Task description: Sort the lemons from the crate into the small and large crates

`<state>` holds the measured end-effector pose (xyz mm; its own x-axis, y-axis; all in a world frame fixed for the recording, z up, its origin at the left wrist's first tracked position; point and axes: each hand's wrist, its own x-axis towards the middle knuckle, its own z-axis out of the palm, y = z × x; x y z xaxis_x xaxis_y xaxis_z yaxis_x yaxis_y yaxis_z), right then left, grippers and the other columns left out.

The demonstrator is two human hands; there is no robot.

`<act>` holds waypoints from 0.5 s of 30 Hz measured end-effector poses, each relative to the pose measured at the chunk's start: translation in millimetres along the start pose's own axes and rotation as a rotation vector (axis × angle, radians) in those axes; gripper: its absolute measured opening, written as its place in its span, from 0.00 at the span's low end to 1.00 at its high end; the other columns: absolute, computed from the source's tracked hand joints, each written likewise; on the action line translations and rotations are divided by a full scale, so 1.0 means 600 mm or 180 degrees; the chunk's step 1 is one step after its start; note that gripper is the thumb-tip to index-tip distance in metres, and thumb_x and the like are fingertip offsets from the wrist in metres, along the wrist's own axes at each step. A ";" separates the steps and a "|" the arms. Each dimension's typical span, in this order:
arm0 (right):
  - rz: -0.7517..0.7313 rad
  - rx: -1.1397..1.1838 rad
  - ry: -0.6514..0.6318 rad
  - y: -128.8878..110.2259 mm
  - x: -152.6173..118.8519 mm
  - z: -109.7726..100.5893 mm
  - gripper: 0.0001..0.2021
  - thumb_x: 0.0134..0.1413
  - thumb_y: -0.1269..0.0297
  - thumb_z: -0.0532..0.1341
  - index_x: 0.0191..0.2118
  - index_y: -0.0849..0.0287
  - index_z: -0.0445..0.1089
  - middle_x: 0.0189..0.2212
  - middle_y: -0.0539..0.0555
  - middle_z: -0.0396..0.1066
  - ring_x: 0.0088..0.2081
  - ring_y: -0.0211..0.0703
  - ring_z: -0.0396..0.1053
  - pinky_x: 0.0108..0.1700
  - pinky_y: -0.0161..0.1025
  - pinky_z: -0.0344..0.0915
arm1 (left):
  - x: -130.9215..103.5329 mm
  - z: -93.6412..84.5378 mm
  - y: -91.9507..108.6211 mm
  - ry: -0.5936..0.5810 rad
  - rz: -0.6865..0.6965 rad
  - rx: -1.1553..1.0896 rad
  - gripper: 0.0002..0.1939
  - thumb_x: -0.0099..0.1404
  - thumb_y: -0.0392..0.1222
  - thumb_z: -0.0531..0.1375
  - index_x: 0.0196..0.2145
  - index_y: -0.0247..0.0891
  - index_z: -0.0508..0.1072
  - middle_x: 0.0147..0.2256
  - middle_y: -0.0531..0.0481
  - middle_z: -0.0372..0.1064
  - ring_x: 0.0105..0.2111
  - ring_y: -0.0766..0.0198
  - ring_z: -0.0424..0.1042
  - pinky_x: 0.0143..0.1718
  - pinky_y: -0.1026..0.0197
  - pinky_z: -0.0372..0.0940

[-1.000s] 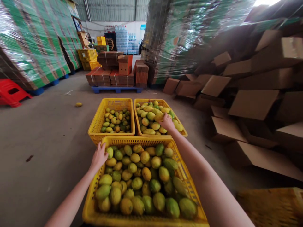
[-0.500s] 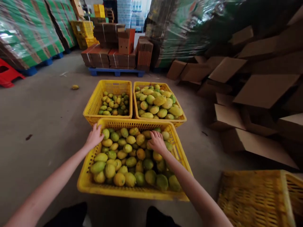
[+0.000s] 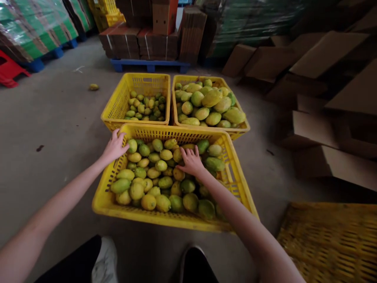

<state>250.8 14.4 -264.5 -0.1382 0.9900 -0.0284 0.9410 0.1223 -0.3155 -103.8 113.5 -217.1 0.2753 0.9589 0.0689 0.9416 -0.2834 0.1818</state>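
Observation:
The front yellow plastic crate [image 3: 173, 224] holds many oval green and yellow fruits [image 3: 165, 182], which look like papayas or lemons; I cannot tell which. My left hand [image 3: 114, 146] is at the crate's far left corner, fingers curled over the rim and thumb beside a green fruit [image 3: 132, 146]. Over the fruits right of the middle lies my right hand [image 3: 191, 160], its fingers spread and touching the top layer. It lifts nothing that I can see. A longer green fruit [image 3: 215, 164] lies just right of it.
Behind stand a yellow crate of smaller fruits [image 3: 110, 106] and one heaped with larger fruits [image 3: 246, 126]. A loose fruit [image 3: 93, 87] lies on the floor. Cardboard boxes [image 3: 347, 165] crowd the right, near another yellow crate [image 3: 326, 239]. A blue pallet [image 3: 150, 66] carries flattened cartons.
My view has tilted down, so the crates appear higher. My right hand has shifted left over the fruits, uncovering green ones at the right. My left hand stays at the rim.

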 end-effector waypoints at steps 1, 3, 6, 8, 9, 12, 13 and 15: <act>0.0059 -0.0084 -0.0067 -0.005 0.007 0.001 0.42 0.47 0.54 0.71 0.66 0.66 0.59 0.56 0.70 0.68 0.60 0.68 0.61 0.69 0.65 0.41 | 0.001 0.002 -0.002 0.0026 0.0011 -0.0049 0.30 0.65 0.46 0.56 0.61 0.29 0.62 0.65 0.31 0.47 0.60 0.40 0.66 0.62 0.45 0.62; 0.0190 -0.0242 -0.0096 -0.012 0.018 0.004 0.41 0.48 0.55 0.70 0.65 0.67 0.60 0.56 0.71 0.68 0.59 0.68 0.62 0.66 0.60 0.50 | 0.000 0.006 -0.004 0.0108 0.0045 -0.0164 0.29 0.64 0.46 0.57 0.60 0.29 0.63 0.65 0.31 0.47 0.60 0.40 0.66 0.62 0.44 0.62; 0.0361 -0.0282 0.0113 -0.017 0.020 0.000 0.36 0.47 0.56 0.70 0.60 0.69 0.64 0.52 0.72 0.71 0.56 0.68 0.65 0.61 0.57 0.58 | -0.004 0.003 0.000 0.0327 0.0071 -0.0398 0.27 0.62 0.44 0.58 0.57 0.30 0.66 0.64 0.31 0.49 0.61 0.38 0.65 0.62 0.42 0.60; 0.0433 -0.0032 0.0356 -0.022 0.013 -0.014 0.35 0.45 0.54 0.70 0.56 0.68 0.67 0.49 0.70 0.73 0.53 0.68 0.67 0.57 0.57 0.63 | -0.011 -0.008 0.015 0.0578 0.0117 -0.0561 0.24 0.62 0.42 0.59 0.55 0.31 0.69 0.64 0.30 0.50 0.64 0.36 0.59 0.65 0.39 0.55; 0.0390 0.0179 0.0496 -0.028 0.008 -0.024 0.35 0.44 0.52 0.70 0.56 0.67 0.67 0.49 0.69 0.73 0.52 0.68 0.68 0.56 0.56 0.65 | -0.015 -0.016 0.027 0.0709 0.0152 -0.0715 0.22 0.62 0.42 0.59 0.53 0.32 0.70 0.65 0.31 0.51 0.65 0.36 0.56 0.67 0.37 0.51; -0.0249 0.0879 0.0855 -0.070 -0.008 -0.068 0.37 0.43 0.46 0.71 0.57 0.61 0.66 0.50 0.65 0.72 0.53 0.65 0.68 0.56 0.57 0.66 | -0.029 -0.031 0.082 0.0612 0.0031 -0.2052 0.17 0.64 0.46 0.57 0.48 0.39 0.72 0.62 0.38 0.59 0.65 0.43 0.57 0.67 0.40 0.53; -0.0556 0.1046 0.0919 -0.092 -0.013 -0.084 0.38 0.43 0.44 0.71 0.57 0.59 0.65 0.51 0.63 0.72 0.53 0.64 0.68 0.57 0.58 0.65 | -0.034 -0.032 0.104 0.0232 -0.0203 -0.2841 0.16 0.65 0.49 0.55 0.47 0.40 0.72 0.58 0.40 0.64 0.62 0.45 0.62 0.63 0.41 0.58; -0.1055 0.1287 0.0898 -0.141 -0.020 -0.112 0.38 0.44 0.43 0.71 0.58 0.56 0.64 0.51 0.61 0.72 0.53 0.61 0.68 0.57 0.58 0.65 | -0.045 -0.026 0.143 -0.0933 -0.0868 -0.4426 0.19 0.65 0.54 0.52 0.44 0.39 0.73 0.49 0.39 0.72 0.55 0.45 0.70 0.55 0.40 0.67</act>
<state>193.6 -2.9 -174.0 -0.2652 0.8908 0.3690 0.6615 0.4466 -0.6025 -33.6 62.9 -188.4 0.3111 0.9045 -0.2916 0.0702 0.2841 0.9562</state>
